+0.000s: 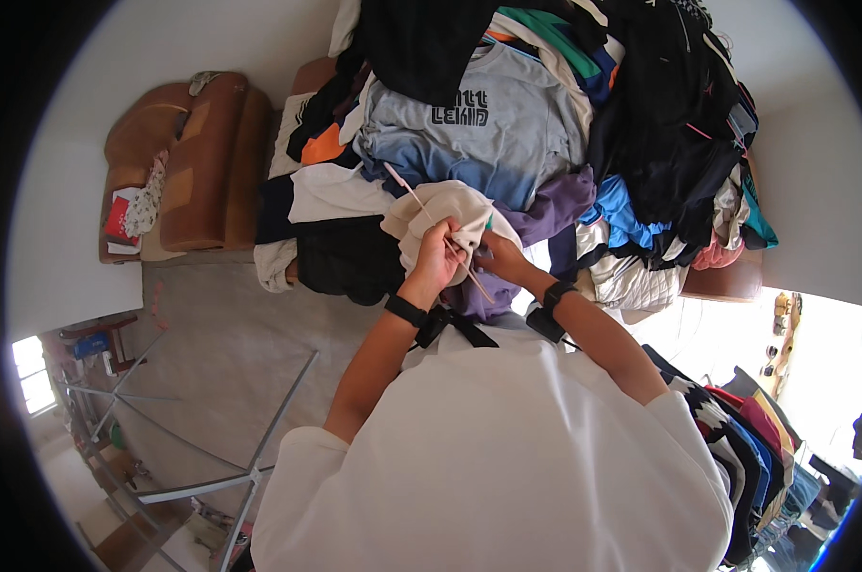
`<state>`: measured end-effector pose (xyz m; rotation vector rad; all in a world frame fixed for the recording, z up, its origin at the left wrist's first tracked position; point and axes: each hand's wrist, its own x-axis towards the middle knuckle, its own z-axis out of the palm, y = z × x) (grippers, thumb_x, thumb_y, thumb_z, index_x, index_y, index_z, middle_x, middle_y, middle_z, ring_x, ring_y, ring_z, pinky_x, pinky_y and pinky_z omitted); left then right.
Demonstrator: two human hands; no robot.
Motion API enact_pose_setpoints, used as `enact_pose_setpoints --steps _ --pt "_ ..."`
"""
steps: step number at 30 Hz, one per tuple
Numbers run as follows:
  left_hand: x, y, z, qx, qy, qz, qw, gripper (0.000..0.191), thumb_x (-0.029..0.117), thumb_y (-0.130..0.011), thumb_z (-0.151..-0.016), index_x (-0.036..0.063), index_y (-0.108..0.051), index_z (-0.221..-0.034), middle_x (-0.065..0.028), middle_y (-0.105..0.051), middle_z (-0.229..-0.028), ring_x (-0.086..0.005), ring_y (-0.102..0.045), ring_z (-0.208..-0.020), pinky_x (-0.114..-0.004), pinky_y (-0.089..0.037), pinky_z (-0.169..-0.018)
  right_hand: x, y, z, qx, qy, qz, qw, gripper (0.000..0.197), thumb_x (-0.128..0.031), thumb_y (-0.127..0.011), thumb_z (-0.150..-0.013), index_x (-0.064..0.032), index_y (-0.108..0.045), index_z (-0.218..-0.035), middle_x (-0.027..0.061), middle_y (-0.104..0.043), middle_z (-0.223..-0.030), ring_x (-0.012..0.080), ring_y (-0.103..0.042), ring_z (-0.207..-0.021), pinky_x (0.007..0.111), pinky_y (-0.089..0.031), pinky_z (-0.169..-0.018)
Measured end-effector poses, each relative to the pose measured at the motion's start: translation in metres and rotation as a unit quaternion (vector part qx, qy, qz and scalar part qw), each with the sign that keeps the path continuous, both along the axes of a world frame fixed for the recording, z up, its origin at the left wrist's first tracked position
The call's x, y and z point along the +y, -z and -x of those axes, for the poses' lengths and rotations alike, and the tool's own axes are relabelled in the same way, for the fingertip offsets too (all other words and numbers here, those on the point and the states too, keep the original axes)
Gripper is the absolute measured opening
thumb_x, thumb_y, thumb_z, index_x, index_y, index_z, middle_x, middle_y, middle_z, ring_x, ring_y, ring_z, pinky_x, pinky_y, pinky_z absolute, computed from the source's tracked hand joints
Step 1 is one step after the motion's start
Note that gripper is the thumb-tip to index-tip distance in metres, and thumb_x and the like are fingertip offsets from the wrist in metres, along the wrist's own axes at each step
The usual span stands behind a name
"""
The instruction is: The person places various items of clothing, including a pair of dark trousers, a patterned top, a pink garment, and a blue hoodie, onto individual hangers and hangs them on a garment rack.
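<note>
My left hand (436, 259) grips a thin pale-pink clothes hanger (406, 184), which slants across the front of a bunched beige garment (445, 201). On the right side of that garment, my right hand (504, 259) pinches a fold of the cloth; its fingertips are partly hidden. A small green patch (490, 221) shows close to these fingers. Purple cloth (556, 207) lies behind and below the beige piece. Just beyond my hands a grey-to-blue T-shirt (466, 136) with black lettering is spread on a heap of clothes.
Black garments (666, 121) pile up at the right of the heap. A brown sofa (209, 164) shows its left arm and seat. At lower left stands a grey metal frame (252, 472) on the floor. Clothes hang from a rack (749, 443) at lower right.
</note>
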<state>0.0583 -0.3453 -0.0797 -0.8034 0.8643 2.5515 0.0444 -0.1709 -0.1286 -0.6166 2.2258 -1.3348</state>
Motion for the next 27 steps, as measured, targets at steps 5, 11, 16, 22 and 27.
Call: enact_pose_setpoints --steps 5,11,16,22,27 --pt "-0.021 -0.019 -0.011 0.068 0.132 0.088 0.985 0.015 0.013 -0.044 -0.085 0.0073 -0.057 -0.079 0.0048 -0.033 -0.056 -0.0046 -0.029 -0.047 -0.021 -0.028 -0.043 -0.014 0.023 0.032 -0.096 0.114 0.26 0.954 0.061 0.013 -0.052 -0.083 -0.0081 -0.035 -0.139 0.0057 -0.051 -0.13 0.0173 -0.048 -0.121 0.032 -0.038 -0.102" --pt "-0.029 0.006 -0.016 0.067 0.137 0.165 0.975 0.058 0.009 -0.04 -0.084 0.0169 -0.038 -0.142 -0.0017 -0.042 -0.104 -0.0063 -0.037 -0.054 -0.022 -0.037 -0.046 -0.019 0.025 0.054 -0.051 -0.045 0.269 0.961 0.092 0.022 -0.036 -0.068 -0.01 -0.009 -0.15 0.0093 -0.02 -0.154 0.0238 -0.028 -0.138 0.034 -0.023 -0.113" --pt "-0.014 0.016 -0.01 0.039 0.133 0.32 0.937 0.084 0.006 -0.045 -0.085 0.0324 0.005 -0.148 -0.0098 -0.048 -0.117 -0.0095 -0.047 -0.057 -0.026 -0.05 -0.049 -0.032 0.035 0.064 -0.118 -0.064 0.282 0.95 0.094 0.023 -0.035 -0.064 -0.0094 -0.013 -0.15 0.0061 -0.017 -0.155 0.0242 -0.021 -0.141 0.038 -0.019 -0.115" --pt "-0.031 0.049 -0.001 0.068 0.084 0.334 0.936 0.057 0.013 -0.055 -0.089 0.015 -0.029 -0.14 -0.0088 -0.061 -0.096 -0.0094 -0.049 -0.052 -0.027 -0.052 -0.042 -0.038 0.028 0.062 0.1 -0.102 0.034 0.989 0.052 0.005 -0.05 -0.069 -0.0048 -0.057 -0.119 0.014 -0.058 -0.115 0.0301 -0.055 -0.112 0.036 -0.044 -0.095" --pt "-0.027 0.038 0.0 0.074 0.072 0.396 0.912 0.018 0.017 -0.053 -0.093 0.0031 -0.057 -0.103 -0.0006 -0.059 -0.078 -0.0049 -0.045 -0.051 -0.024 -0.05 -0.041 -0.056 0.018 0.05 0.236 -0.23 -0.122 0.936 0.032 -0.008 -0.059 -0.07 -0.0058 -0.063 -0.101 0.0127 -0.063 -0.096 0.0319 -0.062 -0.09 0.039 -0.053 -0.077"
